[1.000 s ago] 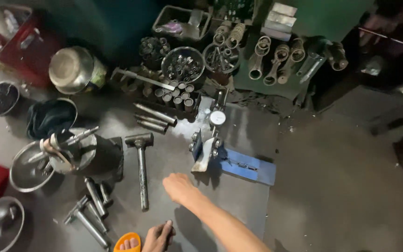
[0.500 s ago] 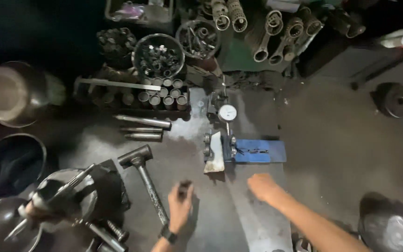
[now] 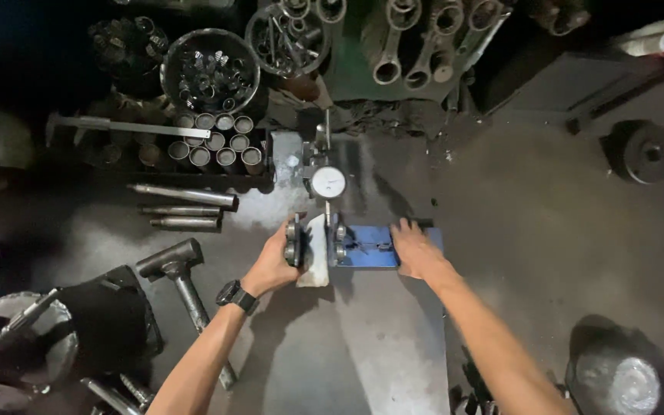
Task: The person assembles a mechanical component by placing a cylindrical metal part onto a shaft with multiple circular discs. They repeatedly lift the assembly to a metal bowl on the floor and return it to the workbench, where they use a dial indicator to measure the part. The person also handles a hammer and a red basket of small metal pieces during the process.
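From the head camera, looking straight down, the work surface is a dark, oil-stained metal bench in a dim workshop, with a paler steel plate running toward the person. On that plate, near the middle of the view, sits a small measuring fixture: a blue base block with a round white dial gauge standing just behind it. The left hand, a dark watch on its wrist, is curled around a dark round part at the fixture's left end, fingers closed on it, beside a scrap of white cloth. The right hand lies flat with fingers together, pressing on the right end of the blue base block. To the left lie a hammer and three steel pins side by side. Farther back stand a row of short metal sleeves, a round bowl of small parts and several connecting rods against a green surface.
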